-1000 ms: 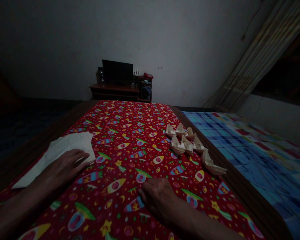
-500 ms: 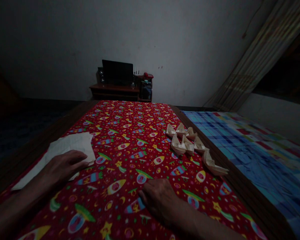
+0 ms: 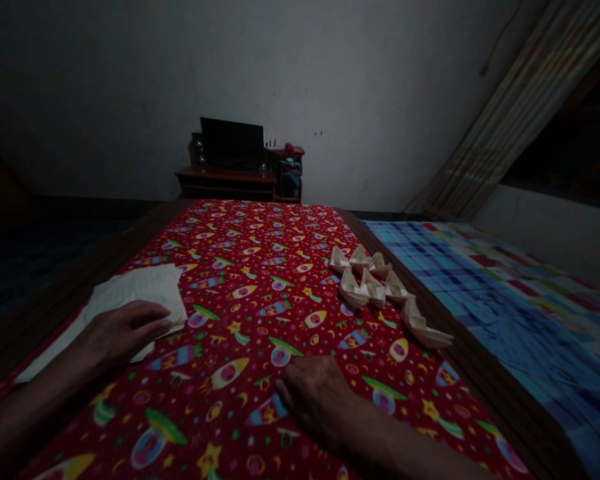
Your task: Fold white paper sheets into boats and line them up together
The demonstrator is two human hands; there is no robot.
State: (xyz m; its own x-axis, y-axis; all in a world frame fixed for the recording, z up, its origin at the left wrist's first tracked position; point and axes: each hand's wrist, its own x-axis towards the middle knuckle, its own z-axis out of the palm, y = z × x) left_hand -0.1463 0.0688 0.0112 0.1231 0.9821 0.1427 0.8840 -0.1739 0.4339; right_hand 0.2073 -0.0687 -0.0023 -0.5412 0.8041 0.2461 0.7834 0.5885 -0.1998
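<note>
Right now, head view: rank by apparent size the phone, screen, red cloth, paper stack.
1. Red cloth
2. Paper stack, partly hidden by the left hand
3. Screen
4. Phone

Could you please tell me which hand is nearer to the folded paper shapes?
The right hand, to the near left of the folded shapes; the left hand is farther left, on the papers.

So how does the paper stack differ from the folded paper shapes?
The paper stack lies flat; the folded paper shapes rise in points. The left hand rests on the paper stack; no hand touches the folded paper shapes. Both are pale and lie on the red cloth.
</note>
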